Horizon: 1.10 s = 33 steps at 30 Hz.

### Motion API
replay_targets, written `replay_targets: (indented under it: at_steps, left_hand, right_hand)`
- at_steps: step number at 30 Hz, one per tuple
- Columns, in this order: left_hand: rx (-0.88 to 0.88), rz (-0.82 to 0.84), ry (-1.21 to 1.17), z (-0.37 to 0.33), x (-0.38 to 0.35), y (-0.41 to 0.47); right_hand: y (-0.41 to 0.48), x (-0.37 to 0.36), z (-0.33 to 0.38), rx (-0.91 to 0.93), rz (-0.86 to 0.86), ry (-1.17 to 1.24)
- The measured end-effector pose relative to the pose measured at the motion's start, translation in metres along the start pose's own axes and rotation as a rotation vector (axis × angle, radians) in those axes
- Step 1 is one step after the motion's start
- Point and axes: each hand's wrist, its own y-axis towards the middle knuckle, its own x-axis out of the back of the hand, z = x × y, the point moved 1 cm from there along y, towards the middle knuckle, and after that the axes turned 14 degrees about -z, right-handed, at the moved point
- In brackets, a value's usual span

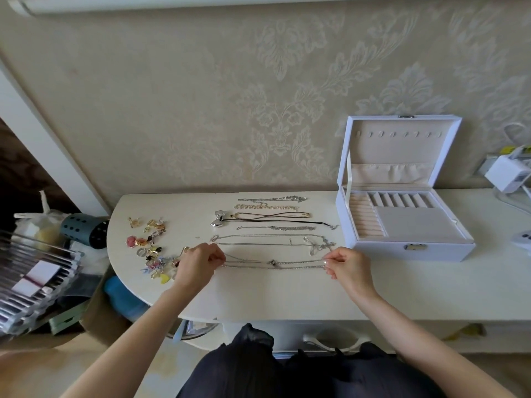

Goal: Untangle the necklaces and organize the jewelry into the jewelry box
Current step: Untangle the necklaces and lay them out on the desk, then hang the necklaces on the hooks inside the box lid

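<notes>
A thin silver necklace (274, 264) is stretched level over the white table (258, 294). My left hand (198, 265) pinches its left end and my right hand (349, 267) pinches its right end. Behind it several other necklaces lie in straight rows: a silver chain with a bow pendant (273, 239), a black cord with a silver bow (221, 219), a gold chain (265, 207) and a silver chain (273, 199). A white jewelry box (402, 222) stands open at the right, its beige compartments holding nothing. Small earrings and charms (149, 248) are scattered at the left.
A white charger and cables (507, 176) sit at the far right by the wall. Left of the table's rounded edge are a dark perforated holder (86, 229), a clear rack (34, 280) and bags on the floor.
</notes>
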Motion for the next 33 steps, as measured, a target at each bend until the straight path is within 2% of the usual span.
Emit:
replay_targets:
  at_steps: [7, 13, 26, 30, 33]
  left_hand:
    - [-0.024, 0.035, 0.101, -0.002, -0.009, 0.004]
    - [-0.004, 0.040, 0.119, -0.001, -0.011, 0.005]
    - [-0.033, 0.018, 0.138, -0.002, -0.014, 0.003]
    - [-0.091, 0.016, 0.090, -0.016, -0.013, -0.001]
    - [-0.182, 0.042, 0.001, -0.032, -0.014, -0.004]
  right_hand:
    - [0.002, -0.004, -0.001, 0.234, -0.021, -0.316]
    - [0.002, -0.004, -0.003, 0.293, -0.016, -0.423]
    - [0.000, -0.002, -0.002, 0.320, 0.023, -0.437]
    - [-0.006, -0.001, 0.006, 0.354, -0.004, -0.499]
    - [-0.010, -0.001, 0.014, 0.387, 0.019, -0.454]
